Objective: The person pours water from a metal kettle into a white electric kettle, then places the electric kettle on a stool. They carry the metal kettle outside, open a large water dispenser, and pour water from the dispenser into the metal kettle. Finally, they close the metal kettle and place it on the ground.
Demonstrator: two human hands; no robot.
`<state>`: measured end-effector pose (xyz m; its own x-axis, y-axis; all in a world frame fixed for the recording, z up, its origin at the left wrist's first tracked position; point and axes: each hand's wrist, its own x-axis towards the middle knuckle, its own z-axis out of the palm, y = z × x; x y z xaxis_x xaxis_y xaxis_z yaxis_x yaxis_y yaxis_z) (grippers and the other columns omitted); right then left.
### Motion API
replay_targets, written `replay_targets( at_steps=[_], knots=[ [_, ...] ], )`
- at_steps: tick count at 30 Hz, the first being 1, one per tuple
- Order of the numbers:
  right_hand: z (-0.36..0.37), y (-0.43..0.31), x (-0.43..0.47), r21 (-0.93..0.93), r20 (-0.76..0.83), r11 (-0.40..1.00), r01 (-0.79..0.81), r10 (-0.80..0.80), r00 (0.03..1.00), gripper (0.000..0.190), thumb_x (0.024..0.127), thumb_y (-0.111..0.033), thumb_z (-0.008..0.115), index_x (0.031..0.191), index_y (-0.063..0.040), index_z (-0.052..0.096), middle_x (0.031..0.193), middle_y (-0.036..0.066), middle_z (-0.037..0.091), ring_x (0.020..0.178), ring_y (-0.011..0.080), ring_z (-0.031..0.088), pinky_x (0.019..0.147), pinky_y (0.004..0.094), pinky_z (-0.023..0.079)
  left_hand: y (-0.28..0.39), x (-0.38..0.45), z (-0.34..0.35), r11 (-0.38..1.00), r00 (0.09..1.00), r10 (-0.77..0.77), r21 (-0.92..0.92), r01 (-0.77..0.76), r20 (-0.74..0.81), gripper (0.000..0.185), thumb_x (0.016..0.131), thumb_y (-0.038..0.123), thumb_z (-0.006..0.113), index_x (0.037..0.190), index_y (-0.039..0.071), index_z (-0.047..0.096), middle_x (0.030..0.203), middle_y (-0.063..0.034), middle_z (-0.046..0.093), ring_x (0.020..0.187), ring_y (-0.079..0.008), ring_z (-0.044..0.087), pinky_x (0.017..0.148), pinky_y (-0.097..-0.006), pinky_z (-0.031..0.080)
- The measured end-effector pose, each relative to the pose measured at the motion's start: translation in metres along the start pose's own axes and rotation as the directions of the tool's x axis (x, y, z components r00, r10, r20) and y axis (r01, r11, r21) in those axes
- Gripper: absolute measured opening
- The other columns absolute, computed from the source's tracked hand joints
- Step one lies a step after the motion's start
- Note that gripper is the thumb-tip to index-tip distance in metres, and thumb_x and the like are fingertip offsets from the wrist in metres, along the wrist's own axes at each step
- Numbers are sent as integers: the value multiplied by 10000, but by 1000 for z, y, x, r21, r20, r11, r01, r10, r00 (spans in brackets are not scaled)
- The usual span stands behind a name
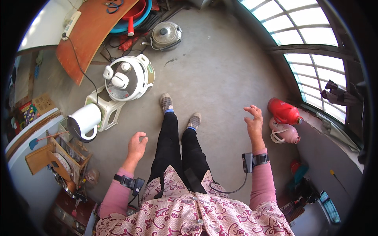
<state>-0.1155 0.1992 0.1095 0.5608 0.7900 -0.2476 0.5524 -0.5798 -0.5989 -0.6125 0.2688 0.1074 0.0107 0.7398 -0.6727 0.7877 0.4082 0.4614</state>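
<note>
My left hand (137,148) is raised over the floor at the left of my legs, fingers curved and apart, holding nothing. The nearest thing to it is a white electric kettle (86,120) with a dark base, up and to its left. Beside the kettle, a white pressure cooker (130,77) is on a pale plastic stool (112,113). My right hand (254,119) hangs in the air at the right, thumb and fingers apart, with nothing in it. Close to its right stand a red thermos flask (283,111) and a pink thermos flask (285,132).
A metal kettle (166,34) stands on the concrete floor beyond the cooker. An orange-brown board or tabletop (85,38) bears scissors (113,6) and a power strip (71,24). A black cord runs down from it. A wooden rack (69,156) stands at left, a barred window (307,32) at right.
</note>
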Motion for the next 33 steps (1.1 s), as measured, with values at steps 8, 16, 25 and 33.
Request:
replay_targets(
  at_steps=[8,16,25,33],
  knots=[
    [10,-18,-16,-73,242,833,-549,549,800,135,847,-158,668,917,-42,675,908,140,721,817,299,703,764,413,558,22,77,-40,995,984,97,13,-101,152,257,849,169,666,1059,22,644,958,-76,674,557,-142,576,486,-307,487],
    [51,-1,-38,-380,292,896,-229,352,889,201,842,-202,637,768,-15,644,856,227,669,828,444,645,738,517,522,67,132,-84,998,984,-50,49,42,171,216,843,171,668,989,12,656,916,-129,704,824,-251,682,752,-367,540],
    [47,14,52,-349,485,930,-114,284,827,130,807,-170,643,869,-66,691,884,176,706,848,367,684,772,444,549,164,147,-48,984,946,-133,-76,162,295,191,887,186,635,972,15,640,857,-89,668,652,-162,659,542,-302,540],
    [11,15,132,-348,483,936,55,129,866,101,882,-182,615,892,-82,625,919,164,679,864,389,652,759,480,529,203,203,-2,957,945,-144,-202,209,295,209,939,180,589,1074,21,599,943,-83,656,747,-157,669,579,-290,542]
  ],
)
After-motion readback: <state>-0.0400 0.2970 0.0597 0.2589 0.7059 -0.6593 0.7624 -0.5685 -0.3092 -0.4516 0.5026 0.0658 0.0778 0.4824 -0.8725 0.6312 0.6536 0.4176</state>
